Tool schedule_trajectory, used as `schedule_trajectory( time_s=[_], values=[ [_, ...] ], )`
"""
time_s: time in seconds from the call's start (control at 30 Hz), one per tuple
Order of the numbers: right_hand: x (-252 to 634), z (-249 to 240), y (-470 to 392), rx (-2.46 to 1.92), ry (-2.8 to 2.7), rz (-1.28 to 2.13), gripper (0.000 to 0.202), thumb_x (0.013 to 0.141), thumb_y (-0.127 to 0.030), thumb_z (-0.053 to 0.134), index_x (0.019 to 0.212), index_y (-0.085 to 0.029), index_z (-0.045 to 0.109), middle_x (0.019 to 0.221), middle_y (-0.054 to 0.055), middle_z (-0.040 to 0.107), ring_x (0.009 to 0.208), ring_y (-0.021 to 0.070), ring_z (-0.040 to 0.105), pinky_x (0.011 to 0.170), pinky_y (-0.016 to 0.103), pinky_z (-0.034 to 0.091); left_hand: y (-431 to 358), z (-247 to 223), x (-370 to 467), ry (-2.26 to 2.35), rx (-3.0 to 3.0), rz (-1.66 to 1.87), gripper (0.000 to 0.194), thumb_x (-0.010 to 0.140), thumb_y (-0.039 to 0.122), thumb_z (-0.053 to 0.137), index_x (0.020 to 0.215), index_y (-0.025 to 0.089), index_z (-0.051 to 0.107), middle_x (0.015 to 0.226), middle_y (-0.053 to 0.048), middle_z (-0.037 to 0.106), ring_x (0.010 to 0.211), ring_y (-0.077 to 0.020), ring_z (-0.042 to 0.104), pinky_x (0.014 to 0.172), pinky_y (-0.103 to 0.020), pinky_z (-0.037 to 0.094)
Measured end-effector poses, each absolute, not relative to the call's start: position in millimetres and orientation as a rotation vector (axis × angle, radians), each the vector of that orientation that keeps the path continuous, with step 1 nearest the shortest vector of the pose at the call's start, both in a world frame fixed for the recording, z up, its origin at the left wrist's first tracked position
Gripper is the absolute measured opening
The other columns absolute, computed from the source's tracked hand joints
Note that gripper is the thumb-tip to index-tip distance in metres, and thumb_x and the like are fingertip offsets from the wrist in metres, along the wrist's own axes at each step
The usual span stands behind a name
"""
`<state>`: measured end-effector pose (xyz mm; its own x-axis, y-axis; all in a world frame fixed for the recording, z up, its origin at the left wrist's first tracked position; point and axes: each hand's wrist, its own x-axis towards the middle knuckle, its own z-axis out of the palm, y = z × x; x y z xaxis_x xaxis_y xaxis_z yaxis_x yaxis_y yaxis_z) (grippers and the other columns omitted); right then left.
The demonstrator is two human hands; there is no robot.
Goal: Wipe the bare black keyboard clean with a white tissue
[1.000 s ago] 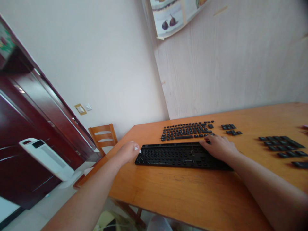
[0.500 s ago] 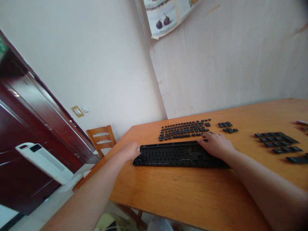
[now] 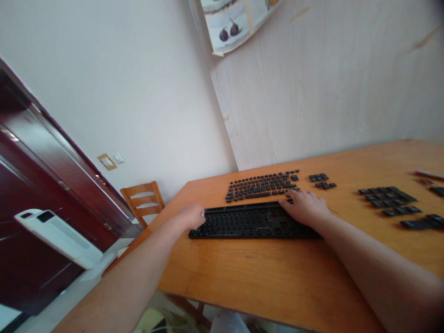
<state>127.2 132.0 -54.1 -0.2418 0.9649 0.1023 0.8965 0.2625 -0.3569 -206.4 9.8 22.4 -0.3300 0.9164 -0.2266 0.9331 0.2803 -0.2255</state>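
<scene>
Two hands (image 3: 307,208) at one black keyboard (image 3: 239,224) on one table (image 3: 249,268)

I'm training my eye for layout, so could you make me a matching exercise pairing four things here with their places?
1. left hand
2. right hand
3. chair
4. painting

A. hanging at the top of the view
B. at the left end of the keyboard
C. past the left edge of the table
D. on the keyboard's right part

Pairs: 1-B, 2-D, 3-C, 4-A
</scene>
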Motion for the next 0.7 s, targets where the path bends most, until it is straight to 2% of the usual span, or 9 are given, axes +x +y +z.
schedule_trajectory(
  time_s=[0.07,0.13,0.7],
  values=[
    [127.1,-53.8,132.1,-1.715,-2.238,0.317,0.054,0.089,-0.058,0.037,0.119,-0.022,0.062,0.122,0.017,0.061,0.114,0.0380,0.053,0.090,0.056,0.040,9.8,23.7,-202.1,2.473,1.840,-0.475,0.016,0.081,0.024,0.058,0.073,0.016,0.069,0.070,-0.004,0.069,0.068,-0.0164,0.063,0.063,-0.025,0.044],
    [127.0,-53.1,131.7,-1.710,-2.237,0.312,0.053,0.089,-0.058,0.037,0.119,-0.021,0.062,0.123,0.017,0.061,0.114,0.0377,0.052,0.090,0.056,0.040,9.3,24.5,-200.3,2.470,1.885,-0.465,0.015,0.077,0.022,0.057,0.069,0.017,0.069,0.068,-0.004,0.069,0.064,-0.0161,0.062,0.059,-0.024,0.041],
    [125.7,-50.1,127.9,-1.695,-2.236,0.317,0.052,0.089,-0.057,0.038,0.117,-0.022,0.063,0.123,0.016,0.060,0.115,0.0375,0.052,0.091,0.056,0.039,6.5,23.9,-184.7,2.506,1.976,-0.479,0.017,0.077,0.021,0.053,0.072,0.019,0.069,0.075,-0.007,0.071,0.067,-0.0194,0.064,0.060,-0.026,0.041]
  ],
)
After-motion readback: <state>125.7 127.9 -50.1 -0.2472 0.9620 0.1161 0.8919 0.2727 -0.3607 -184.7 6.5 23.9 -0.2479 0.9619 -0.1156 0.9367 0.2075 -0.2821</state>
